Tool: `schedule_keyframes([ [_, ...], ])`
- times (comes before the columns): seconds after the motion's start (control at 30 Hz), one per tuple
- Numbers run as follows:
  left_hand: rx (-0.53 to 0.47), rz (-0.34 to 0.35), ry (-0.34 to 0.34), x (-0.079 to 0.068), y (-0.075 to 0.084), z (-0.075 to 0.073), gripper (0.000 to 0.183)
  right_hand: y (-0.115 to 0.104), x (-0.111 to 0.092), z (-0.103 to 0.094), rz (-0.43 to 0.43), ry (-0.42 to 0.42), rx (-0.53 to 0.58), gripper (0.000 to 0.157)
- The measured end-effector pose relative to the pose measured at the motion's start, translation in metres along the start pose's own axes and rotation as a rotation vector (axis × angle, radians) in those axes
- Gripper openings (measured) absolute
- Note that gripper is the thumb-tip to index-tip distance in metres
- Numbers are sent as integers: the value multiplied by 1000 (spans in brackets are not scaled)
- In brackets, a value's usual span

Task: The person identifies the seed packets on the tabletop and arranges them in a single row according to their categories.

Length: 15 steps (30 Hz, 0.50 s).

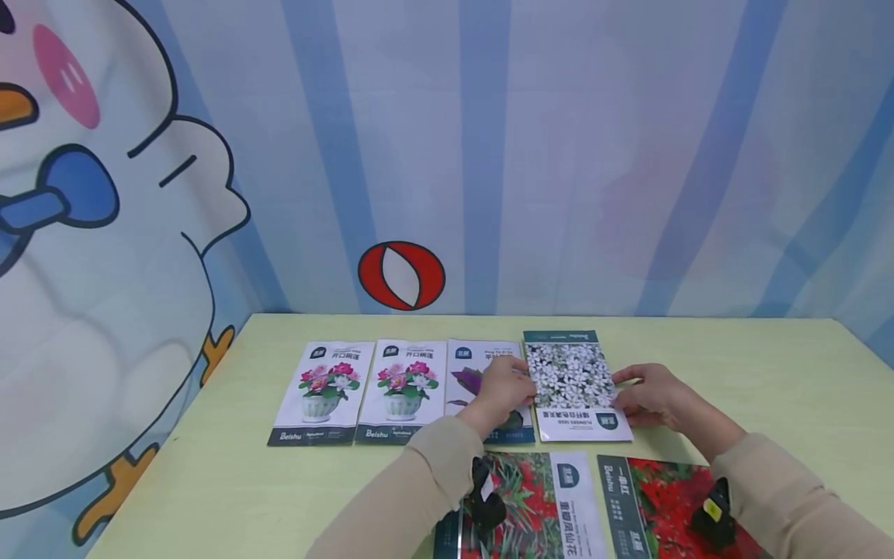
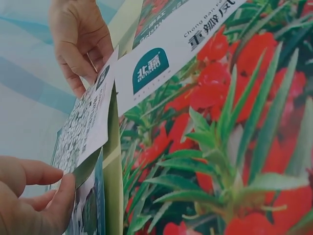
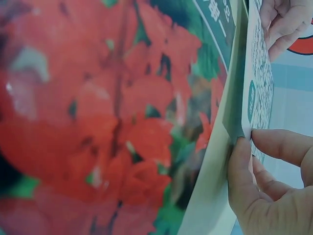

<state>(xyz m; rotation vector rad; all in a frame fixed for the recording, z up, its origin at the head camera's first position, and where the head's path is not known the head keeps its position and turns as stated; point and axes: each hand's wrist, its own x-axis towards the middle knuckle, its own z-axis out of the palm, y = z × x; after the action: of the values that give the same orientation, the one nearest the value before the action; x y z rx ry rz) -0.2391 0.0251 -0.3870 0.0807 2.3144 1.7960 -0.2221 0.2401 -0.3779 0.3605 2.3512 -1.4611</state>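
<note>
A seed packet printed with white flowers (image 1: 567, 376) is held by its two long sides, at the right end of a row of packets. My left hand (image 1: 500, 394) pinches its left edge between thumb and finger, reaching over the packet with purple leaves (image 1: 466, 379). On the opposite edge, my right hand (image 1: 651, 397) pinches the packet. The left wrist view shows the white-flower packet (image 2: 83, 125) lifted slightly and overlapping the purple-leaf one. In the right wrist view, thumb and finger of my right hand (image 3: 274, 183) grip the packet's edge near a corner.
Two matching packets with potted pink flowers, one at the far left (image 1: 323, 392) and one beside it (image 1: 403, 392), lie on the pale table (image 1: 209, 466). Nearer me are two red-flower packets, left (image 1: 527, 497) and right (image 1: 663, 497), partly under my forearms. A printed curtain (image 1: 559, 155) hangs behind.
</note>
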Motion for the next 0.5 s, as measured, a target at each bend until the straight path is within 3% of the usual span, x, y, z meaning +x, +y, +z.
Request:
schedule_keyframes([
  [0.5,34,41,-74,-2,0,-9,41,0,-2,1,-19,34,-41,49],
])
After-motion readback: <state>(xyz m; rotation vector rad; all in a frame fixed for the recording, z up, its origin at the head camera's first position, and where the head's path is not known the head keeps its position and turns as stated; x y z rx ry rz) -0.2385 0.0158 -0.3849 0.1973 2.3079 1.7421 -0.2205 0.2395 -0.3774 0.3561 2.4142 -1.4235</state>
